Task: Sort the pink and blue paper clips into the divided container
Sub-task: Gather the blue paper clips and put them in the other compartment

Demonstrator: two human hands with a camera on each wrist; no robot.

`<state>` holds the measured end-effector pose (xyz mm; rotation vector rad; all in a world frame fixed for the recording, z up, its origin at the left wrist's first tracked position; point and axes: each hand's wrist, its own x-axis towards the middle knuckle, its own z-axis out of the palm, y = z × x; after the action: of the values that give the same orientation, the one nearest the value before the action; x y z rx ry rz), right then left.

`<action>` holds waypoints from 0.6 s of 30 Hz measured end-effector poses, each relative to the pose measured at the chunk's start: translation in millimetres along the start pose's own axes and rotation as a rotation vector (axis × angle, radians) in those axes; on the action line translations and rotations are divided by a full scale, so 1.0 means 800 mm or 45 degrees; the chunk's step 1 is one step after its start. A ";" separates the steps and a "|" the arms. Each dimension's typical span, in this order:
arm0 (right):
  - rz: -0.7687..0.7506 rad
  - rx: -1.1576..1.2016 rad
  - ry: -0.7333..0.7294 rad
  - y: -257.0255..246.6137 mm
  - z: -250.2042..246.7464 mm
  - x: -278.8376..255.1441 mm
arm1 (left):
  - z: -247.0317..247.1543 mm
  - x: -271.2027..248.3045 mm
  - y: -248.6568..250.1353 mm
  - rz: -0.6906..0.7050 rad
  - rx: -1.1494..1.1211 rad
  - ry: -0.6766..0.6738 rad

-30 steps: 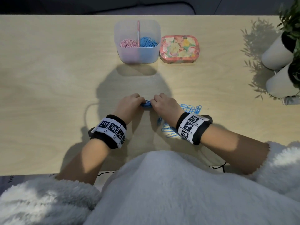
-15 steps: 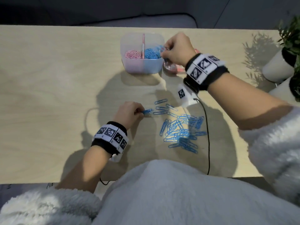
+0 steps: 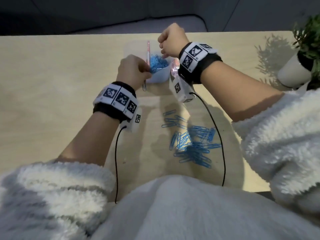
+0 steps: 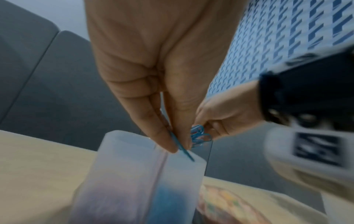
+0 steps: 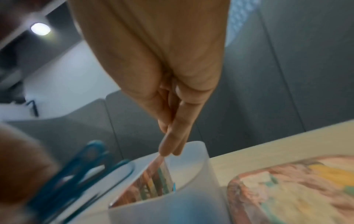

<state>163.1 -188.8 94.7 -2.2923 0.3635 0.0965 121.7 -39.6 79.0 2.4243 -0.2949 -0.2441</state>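
The translucent divided container stands at the table's far middle, with a pink divider. Blue paper clips fill its right compartment. The left compartment lies under my left hand; in the left wrist view it shows a pinkish blur. My left hand pinches a small bunch of blue clips over the divider. My right hand hovers above the right compartment with fingertips pressed together; no clip shows between them. A loose pile of blue clips lies near me on the table.
A floral tin sits right of the container, mostly hidden by my right wrist in the head view. White plant pots stand at the far right. A single clip shows below my left hand. Black cables trail from both wrists.
My left hand rose from the table to the container, carrying blue clips. My right hand stayed over the container; the clips it held no longer show in it.
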 end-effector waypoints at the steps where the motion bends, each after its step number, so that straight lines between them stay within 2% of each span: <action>1: 0.039 0.187 0.062 0.009 -0.008 -0.005 | -0.002 0.016 0.008 -0.044 -0.045 0.010; 4: 0.050 0.450 0.154 0.041 -0.034 -0.038 | 0.001 0.065 0.026 -0.194 -0.088 0.055; 7: 0.060 0.486 0.127 0.087 -0.046 -0.076 | 0.015 0.098 0.038 -0.272 0.064 0.022; 10: 0.130 0.475 0.058 0.140 -0.048 -0.116 | 0.033 0.111 0.041 -0.268 0.253 -0.050; 13: 0.092 0.173 -0.097 0.183 -0.055 -0.163 | 0.047 0.106 0.055 -0.132 0.355 -0.098; 16: 0.063 -0.196 -0.416 0.209 -0.064 -0.215 | 0.044 0.088 0.065 -0.005 0.484 -0.136; 18: 0.111 -0.460 -0.531 0.226 -0.063 -0.250 | 0.041 0.061 0.061 0.237 0.468 -0.050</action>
<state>-82.8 -295.8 37.7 -2.5257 0.2400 0.7240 152.8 -108.8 81.1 2.7313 -0.6273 -0.1649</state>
